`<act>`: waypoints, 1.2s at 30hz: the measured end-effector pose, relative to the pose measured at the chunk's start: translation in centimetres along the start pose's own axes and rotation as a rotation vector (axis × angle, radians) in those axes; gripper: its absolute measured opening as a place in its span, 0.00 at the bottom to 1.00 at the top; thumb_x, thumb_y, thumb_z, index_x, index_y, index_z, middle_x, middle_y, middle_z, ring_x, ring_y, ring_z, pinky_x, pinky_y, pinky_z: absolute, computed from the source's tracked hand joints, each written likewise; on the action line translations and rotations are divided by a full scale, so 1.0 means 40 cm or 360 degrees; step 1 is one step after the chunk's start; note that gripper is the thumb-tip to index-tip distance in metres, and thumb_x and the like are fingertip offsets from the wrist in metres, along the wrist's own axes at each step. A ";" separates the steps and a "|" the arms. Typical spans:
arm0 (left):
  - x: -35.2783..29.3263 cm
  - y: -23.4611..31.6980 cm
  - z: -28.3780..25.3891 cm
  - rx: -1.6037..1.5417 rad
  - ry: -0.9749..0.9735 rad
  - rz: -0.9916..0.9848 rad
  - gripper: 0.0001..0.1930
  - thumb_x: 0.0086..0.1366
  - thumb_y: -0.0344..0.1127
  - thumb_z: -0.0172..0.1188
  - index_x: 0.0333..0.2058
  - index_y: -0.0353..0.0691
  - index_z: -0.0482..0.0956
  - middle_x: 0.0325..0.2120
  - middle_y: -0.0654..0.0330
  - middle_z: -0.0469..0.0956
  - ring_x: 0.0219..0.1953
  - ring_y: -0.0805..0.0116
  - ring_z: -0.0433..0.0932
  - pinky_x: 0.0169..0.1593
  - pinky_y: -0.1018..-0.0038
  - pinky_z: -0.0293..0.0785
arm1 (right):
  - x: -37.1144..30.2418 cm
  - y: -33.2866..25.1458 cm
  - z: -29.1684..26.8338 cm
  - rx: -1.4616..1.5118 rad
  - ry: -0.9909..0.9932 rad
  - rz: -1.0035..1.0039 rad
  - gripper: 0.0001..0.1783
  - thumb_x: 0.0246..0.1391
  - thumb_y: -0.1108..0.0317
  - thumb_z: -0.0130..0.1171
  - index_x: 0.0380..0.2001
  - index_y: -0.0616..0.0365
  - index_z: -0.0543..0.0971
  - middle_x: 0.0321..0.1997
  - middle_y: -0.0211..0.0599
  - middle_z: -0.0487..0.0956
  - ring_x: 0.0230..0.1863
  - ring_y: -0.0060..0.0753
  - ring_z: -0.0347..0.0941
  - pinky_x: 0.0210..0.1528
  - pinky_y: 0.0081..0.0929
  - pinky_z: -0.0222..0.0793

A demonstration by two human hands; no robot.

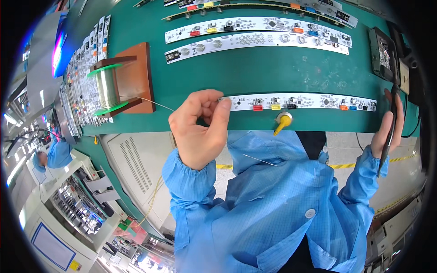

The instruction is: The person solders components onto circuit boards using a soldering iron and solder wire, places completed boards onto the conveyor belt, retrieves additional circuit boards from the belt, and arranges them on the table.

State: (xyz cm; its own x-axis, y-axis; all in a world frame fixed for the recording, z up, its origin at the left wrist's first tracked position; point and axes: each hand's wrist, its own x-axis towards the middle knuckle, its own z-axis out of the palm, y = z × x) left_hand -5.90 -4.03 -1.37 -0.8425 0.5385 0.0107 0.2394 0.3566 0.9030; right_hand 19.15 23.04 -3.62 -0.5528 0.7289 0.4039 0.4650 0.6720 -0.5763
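Note:
A long white circuit board with red, yellow, black, orange and blue connectors lies along the near edge of the green mat. My left hand is closed, thumb and fingers pinching the board's left end. Thin solder wire runs from a spool on a brown stand to this hand; a loose length of wire shows below, in front of the blue sleeve. At the far right my right hand is wrapped round a dark, slim soldering iron, its upper end beside a black box. The iron's tip cannot be made out.
More strip boards lie in rows at the back of the mat, and others are stacked left of the spool. A yellow plug sits at the table's front edge. Another person's blue sleeve shows far left.

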 end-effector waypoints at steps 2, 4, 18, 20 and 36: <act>0.000 0.001 -0.001 -0.0008 -0.0004 0.0011 0.04 0.54 0.23 0.62 0.30 0.32 0.76 0.17 0.66 0.74 0.18 0.85 0.67 0.21 0.86 0.62 | 0.009 -0.008 0.002 0.0270 0.0077 -0.0114 0.23 0.61 0.67 0.41 0.56 0.67 0.65 0.53 0.54 0.72 0.57 0.42 0.66 0.63 0.36 0.52; 0.000 0.001 -0.001 -0.0012 -0.0016 0.0007 0.05 0.54 0.23 0.62 0.30 0.33 0.76 0.18 0.65 0.74 0.18 0.85 0.67 0.21 0.86 0.62 | 0.014 -0.023 0.003 0.0137 0.0008 -0.0127 0.23 0.60 0.67 0.43 0.56 0.68 0.65 0.52 0.56 0.72 0.57 0.44 0.66 0.63 0.36 0.53; -0.001 -0.003 -0.021 -0.0323 -0.0009 0.0140 0.07 0.56 0.16 0.55 0.33 0.30 0.71 0.36 0.51 0.75 0.32 0.72 0.75 0.37 0.80 0.73 | -0.024 -0.072 -0.002 0.0282 0.0138 -0.0504 0.36 0.38 0.92 0.58 0.53 0.59 0.64 0.35 0.52 0.75 0.38 0.42 0.73 0.45 0.40 0.69; 0.007 -0.009 -0.038 -0.0425 -0.0051 0.0120 0.06 0.56 0.18 0.56 0.33 0.31 0.72 0.38 0.50 0.74 0.32 0.71 0.75 0.37 0.78 0.74 | -0.028 -0.078 -0.005 0.0208 0.0216 -0.0601 0.40 0.37 0.92 0.59 0.55 0.54 0.62 0.35 0.51 0.75 0.38 0.42 0.73 0.45 0.41 0.69; 0.035 -0.023 -0.070 -0.0694 -0.0175 0.0123 0.11 0.48 0.14 0.56 0.33 0.27 0.78 0.40 0.49 0.71 0.36 0.66 0.74 0.36 0.76 0.75 | -0.070 -0.047 0.038 0.0771 0.0202 -0.0110 0.34 0.46 0.87 0.56 0.57 0.56 0.61 0.54 0.60 0.70 0.55 0.51 0.69 0.56 0.44 0.65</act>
State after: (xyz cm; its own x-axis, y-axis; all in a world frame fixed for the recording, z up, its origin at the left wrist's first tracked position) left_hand -8.64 -5.76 -0.98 -0.7683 0.6372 0.0606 0.0541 -0.0297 0.9981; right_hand 18.77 19.54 -4.74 -0.4687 0.7153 0.5183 0.0394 0.6031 -0.7967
